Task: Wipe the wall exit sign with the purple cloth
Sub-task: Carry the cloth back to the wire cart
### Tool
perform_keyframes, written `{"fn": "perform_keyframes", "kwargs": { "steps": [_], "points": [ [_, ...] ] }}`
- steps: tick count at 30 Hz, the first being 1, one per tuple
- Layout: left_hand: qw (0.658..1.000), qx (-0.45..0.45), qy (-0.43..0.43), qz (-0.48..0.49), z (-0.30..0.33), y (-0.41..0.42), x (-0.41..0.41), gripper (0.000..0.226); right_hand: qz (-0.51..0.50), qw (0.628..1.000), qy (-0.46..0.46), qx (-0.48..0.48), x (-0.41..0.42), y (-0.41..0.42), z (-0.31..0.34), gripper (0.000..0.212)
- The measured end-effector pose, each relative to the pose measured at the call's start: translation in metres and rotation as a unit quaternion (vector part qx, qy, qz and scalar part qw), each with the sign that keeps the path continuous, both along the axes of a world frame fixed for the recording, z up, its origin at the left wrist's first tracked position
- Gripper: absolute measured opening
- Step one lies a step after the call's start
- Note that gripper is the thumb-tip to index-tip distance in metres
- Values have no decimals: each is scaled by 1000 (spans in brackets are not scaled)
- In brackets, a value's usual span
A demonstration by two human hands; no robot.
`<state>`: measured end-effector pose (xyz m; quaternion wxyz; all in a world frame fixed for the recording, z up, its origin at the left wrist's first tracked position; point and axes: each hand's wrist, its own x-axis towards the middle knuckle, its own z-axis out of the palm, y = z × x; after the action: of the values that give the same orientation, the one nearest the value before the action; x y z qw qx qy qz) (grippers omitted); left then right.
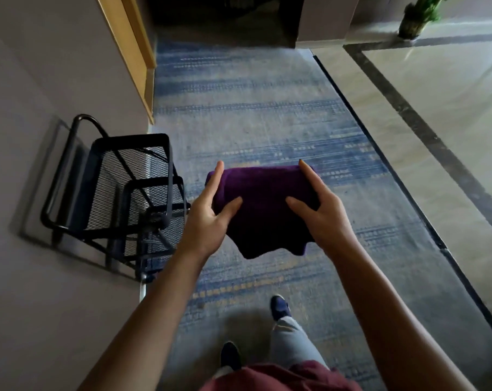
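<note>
A folded purple cloth [263,210] hangs in the air in front of me, above the blue patterned carpet. My left hand [211,215] grips its left side, thumb on top and fingers along the edge. My right hand [321,210] grips its right side the same way. The cloth's lower edge droops between my wrists. No exit sign shows in this view.
A black wire-mesh cart [120,198] stands against the grey wall [41,94] on my left. A wooden door frame [134,52] lies further ahead on the left. Glossy tiled floor [436,122] borders the carpet [253,108] on the right, with a potted plant [417,15] at the top right.
</note>
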<state>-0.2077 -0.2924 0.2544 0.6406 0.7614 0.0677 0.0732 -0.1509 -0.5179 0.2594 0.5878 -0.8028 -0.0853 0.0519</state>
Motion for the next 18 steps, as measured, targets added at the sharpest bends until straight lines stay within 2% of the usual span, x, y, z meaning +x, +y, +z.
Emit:
{"fn": "perform_keyframes", "kwargs": {
  "steps": [4, 9, 13, 15, 17, 18],
  "points": [
    [999, 31, 5, 33, -18, 26, 55, 67, 65, 998, 8, 17, 82, 30, -13, 74],
    [986, 80, -8, 147, -25, 66, 123, 63, 190, 982, 25, 6, 195, 93, -21, 56],
    [969, 83, -13, 231, -26, 93, 152, 64, 276, 961, 18, -11, 253, 144, -20, 57],
    [969, 89, -2, 232, -28, 93, 156, 65, 283, 959, 9, -16, 265, 150, -23, 59],
    [936, 87, 7, 342, -41, 132, 168, 65, 372, 927, 22, -49, 302, 219, -32, 60],
    [935, 99, 11, 340, -43, 131, 168, 65, 376, 925, 21, -54, 306, 222, -33, 59]
  ]
}}
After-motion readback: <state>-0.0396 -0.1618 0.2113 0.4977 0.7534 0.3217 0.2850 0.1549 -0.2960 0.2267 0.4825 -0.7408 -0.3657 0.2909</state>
